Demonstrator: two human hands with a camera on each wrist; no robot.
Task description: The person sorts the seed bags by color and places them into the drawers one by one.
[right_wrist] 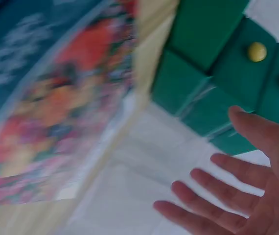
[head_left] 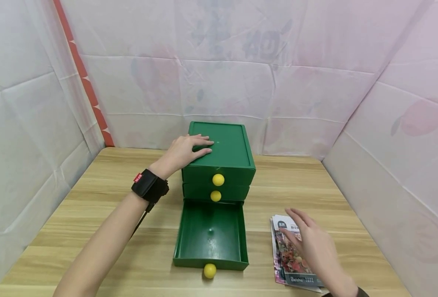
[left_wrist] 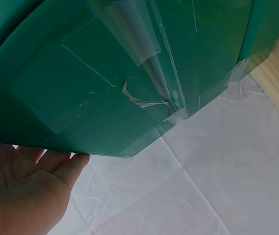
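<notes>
Left hand [head_left: 187,150] flat on top of green cabinet [head_left: 226,152], fingers straight, grip spread, pressing the lid near its left edge. Black wristband [head_left: 150,186] on that wrist. In left wrist view, palm [left_wrist: 22,196] under the cabinet's green surface [left_wrist: 105,73], clear tape on the plastic.

Cabinet at back centre of counter [head_left: 92,231], three drawers. Top two pushed in, each with yellow knob [head_left: 218,180] and [head_left: 215,196]. Bottom drawer [head_left: 211,235] pulled fully out toward the person, nothing visible inside, third yellow knob [head_left: 209,270] on its front.

Right hand [head_left: 311,243] over booklets [head_left: 289,255], fingers straight and fanned, grip spread, pinching nothing; touching or just above, cannot tell. Booklets a small stack lying flat on counter just right of the open drawer, flower print on cover. Right wrist view blurred: fingers [right_wrist: 213,196] splayed, flower cover [right_wrist: 56,122] at left, cabinet front [right_wrist: 218,73] with two knobs behind.

White sheeting on walls all round, red strip [head_left: 85,82] at back left.
</notes>
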